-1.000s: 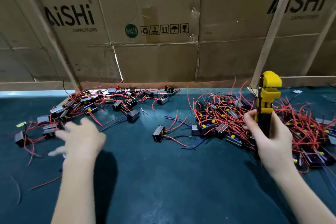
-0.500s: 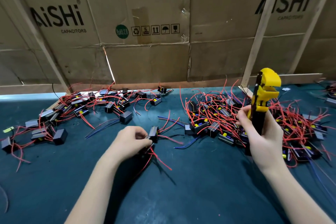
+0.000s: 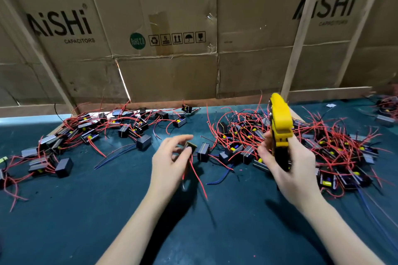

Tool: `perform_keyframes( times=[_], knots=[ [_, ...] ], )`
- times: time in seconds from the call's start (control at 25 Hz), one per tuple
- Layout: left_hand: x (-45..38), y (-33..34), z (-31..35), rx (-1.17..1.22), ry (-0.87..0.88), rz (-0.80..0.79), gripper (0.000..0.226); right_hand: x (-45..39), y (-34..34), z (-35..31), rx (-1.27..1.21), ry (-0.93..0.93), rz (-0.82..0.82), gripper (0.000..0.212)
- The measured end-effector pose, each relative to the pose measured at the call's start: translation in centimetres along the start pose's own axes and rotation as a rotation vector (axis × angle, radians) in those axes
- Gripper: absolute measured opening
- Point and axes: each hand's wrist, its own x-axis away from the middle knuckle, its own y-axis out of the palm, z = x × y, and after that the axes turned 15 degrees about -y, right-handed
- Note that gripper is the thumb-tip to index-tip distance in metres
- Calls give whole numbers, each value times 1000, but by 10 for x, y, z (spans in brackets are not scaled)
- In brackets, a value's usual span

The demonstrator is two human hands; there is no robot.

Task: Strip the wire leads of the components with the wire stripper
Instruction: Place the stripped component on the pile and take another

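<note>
Head view: near edge is bare dark teal mat [image 3: 215,232], both forearms coming in from the bottom. Left hand [image 3: 170,161] pinches a small black component [image 3: 190,147] between thumb and fingertips, lifted off the mat, its red leads [image 3: 197,175] hanging down toward the viewer. Right hand [image 3: 288,170] is wrapped around the black handles of the wire stripper [image 3: 280,122]; long axis near upright, yellow head pointing up and away, tilted slightly left. Stripper sits right of the held component, apart from it. Beyond the right hand, a dense component pile [image 3: 323,146] with red wires; a looser pile [image 3: 97,129] far left. Cardboard wall [image 3: 172,71] stands behind.
</note>
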Motion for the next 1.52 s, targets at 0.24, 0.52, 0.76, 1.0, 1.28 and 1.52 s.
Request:
perform_keyframes(
  times=[0.24, 0.52, 0.76, 1.0, 1.28, 1.52],
  knots=[
    [3, -4, 9, -40, -198, -315, 12, 15, 17, -14, -203, -67, -412, 42],
    [9, -2, 3, -323, -65, -274, 19, 18, 22, -16, -512, 256, -493, 41],
    [5, -12, 2, -316, -34, -521, 18, 12, 15, -12, -477, 336, -614, 34],
    [2, -15, -1, -279, -11, -616, 28, 7, 6, -13, -596, 491, -711, 46],
    [2, -21, 1, -234, -1, -684, 9, 8, 15, -20, -545, 518, -639, 45],
    [2, -24, 2, -234, -5, -664, 13, 14, 21, -16, -445, 426, -469, 36]
  ],
)
